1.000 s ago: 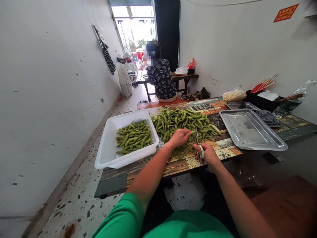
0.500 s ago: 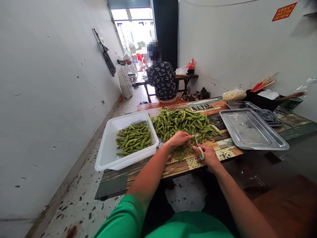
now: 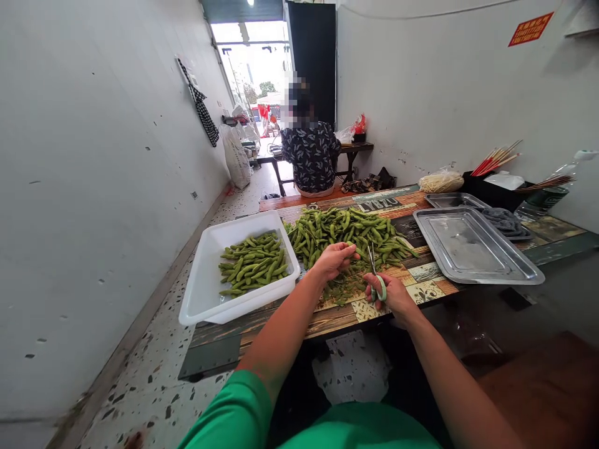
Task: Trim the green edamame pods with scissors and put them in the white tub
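Observation:
A large heap of green edamame pods (image 3: 346, 223) lies on the patterned wooden table (image 3: 281, 317). In front of the heap, my left hand (image 3: 335, 259) is closed in a pinch on an edamame pod, mostly hidden by the fingers. My right hand (image 3: 393, 293) grips a pair of scissors (image 3: 380, 289) by its pale green handles. The blades point away from me, slightly parted, just right of my left fingertips. Small green trimmings (image 3: 339, 293) are scattered below my hands. More pods (image 3: 255, 262) lie in the white plastic tub (image 3: 189, 302) on the left.
On the right lie a metal tray (image 3: 486, 277), a smaller tray with a grey coil, a packet of pale sticks (image 3: 440, 181), a black box holding skewers, and a plastic bottle (image 3: 545, 201). A person (image 3: 309, 156) sits beyond the table, back turned. A white wall borders the left.
My left hand has drawn back a little to the left, away from the scissors. The scissor blades are now apart from the pod and tilt more upright.

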